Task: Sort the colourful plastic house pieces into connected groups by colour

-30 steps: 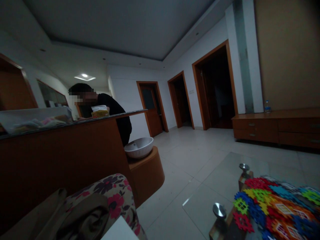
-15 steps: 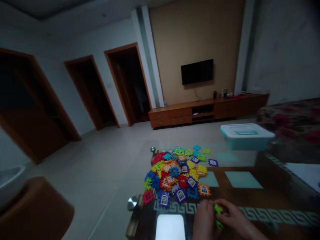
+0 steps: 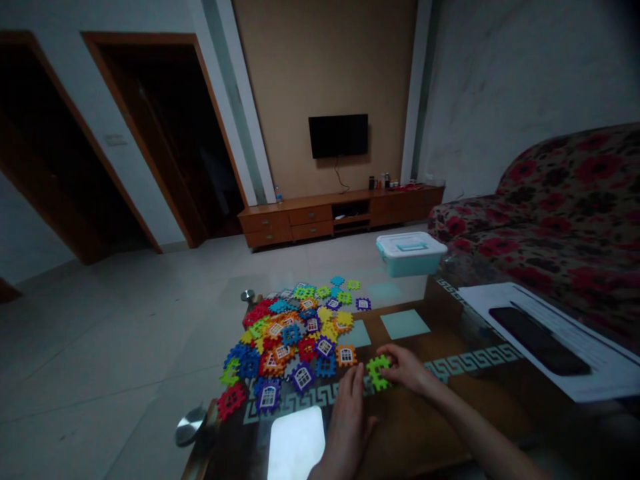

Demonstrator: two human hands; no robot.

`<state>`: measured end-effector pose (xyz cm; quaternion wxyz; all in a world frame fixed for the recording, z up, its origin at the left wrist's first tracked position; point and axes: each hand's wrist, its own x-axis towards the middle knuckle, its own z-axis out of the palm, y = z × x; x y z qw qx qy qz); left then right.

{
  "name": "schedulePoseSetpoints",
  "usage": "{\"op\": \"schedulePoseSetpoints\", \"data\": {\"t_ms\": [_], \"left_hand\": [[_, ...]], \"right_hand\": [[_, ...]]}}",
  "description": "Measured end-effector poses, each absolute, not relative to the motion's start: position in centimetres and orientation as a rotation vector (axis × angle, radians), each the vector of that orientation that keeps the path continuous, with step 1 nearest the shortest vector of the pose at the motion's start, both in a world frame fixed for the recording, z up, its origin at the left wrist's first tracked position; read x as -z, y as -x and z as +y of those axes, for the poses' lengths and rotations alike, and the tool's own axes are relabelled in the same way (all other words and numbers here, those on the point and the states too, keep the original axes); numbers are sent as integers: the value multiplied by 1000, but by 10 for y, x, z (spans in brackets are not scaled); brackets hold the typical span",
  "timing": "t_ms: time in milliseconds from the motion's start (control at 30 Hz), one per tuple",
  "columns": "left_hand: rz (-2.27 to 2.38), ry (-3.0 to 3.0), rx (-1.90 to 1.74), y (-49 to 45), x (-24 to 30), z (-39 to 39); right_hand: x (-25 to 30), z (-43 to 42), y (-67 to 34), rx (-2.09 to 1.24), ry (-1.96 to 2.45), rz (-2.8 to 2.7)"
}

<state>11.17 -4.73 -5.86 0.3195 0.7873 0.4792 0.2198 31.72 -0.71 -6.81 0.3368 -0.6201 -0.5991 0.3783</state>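
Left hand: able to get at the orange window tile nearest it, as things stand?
Likely yes: the orange tile lies just beyond the left hand, at the edge of the pile, and nothing visible blocks the way between them.

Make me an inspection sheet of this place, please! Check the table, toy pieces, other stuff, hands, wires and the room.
Surface: dark glass-topped table with a patterned border.
Job's things: green piece between the hands; heap of colourful pieces farther left.
Clutter: white flat item; lidded teal box; dark phone on papers.
Hands: right hand grips the green piece; left hand open beside it.
Cables: cord below the TV.
Surroundings: flowered sofa, wooden cabinet.
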Motion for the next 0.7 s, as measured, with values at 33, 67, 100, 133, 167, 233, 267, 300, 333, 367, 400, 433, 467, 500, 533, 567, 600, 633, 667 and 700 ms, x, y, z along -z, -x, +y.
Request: {"op": "schedulePoseSetpoints", "data": {"t_ms": [33,67,100,133,167,233,267,300,333,367,400,433,467,500,533,567,600,633,667,700], "left_hand": [[1277,-2092,-560,-112,58,-48],[1292,-2111,-531,-112,58,-48],[1301,-2129,-492,-112,57,-48],[1308,-2145,-453,-112,57,-48],[1315,-2160,-416,-113,56,-48],[1328,-2186,-362,-113,53,-47],[1330,-2199,-347,-113,52,-47],[1332,-2212,-339,-113,52,-47],[1332,-2224,-331,-113,51,-47],[1330,-2235,-325,-113,51,-48],[1329,-2247,-318,-113,50,-48],[1328,-2260,-312,-113,50,-48],[1325,-2275,-307,-113,50,-49],[1323,-2289,-303,-113,50,-49],[1320,-2303,-299,-113,50,-49],[1317,-2314,-297,-113,50,-49],[1314,-2321,-296,-112,49,-50],[1311,-2324,-295,-112,48,-50],[1311,-2325,-294,-112,47,-50],[1309,-2328,-291,-112,46,-50]], "right_hand": [[67,-3,-331,-906,1686,-1541],[67,1,-345,-822,1763,-1518],[67,4,-357,-748,1843,-1502],[68,7,-368,-686,1916,-1500],[69,10,-377,-635,1976,-1514],[70,14,-388,-564,2059,-1558],[71,16,-391,-545,2077,-1580],[71,18,-392,-536,2085,-1594],[70,19,-393,-540,2090,-1598],[70,20,-394,-551,2091,-1598],[69,21,-394,-563,2091,-1596],[68,21,-396,-570,2082,-1596],[68,21,-397,-574,2056,-1607],[68,20,-399,-583,2009,-1632],[69,19,-402,-598,1937,-1677],[70,17,-404,-618,1851,-1736],[72,16,-406,-641,1764,-1801],[74,14,-408,-664,1693,-1863],[76,13,-409,-686,1651,-1915],[78,13,-409,-707,1633,-1957]]}}
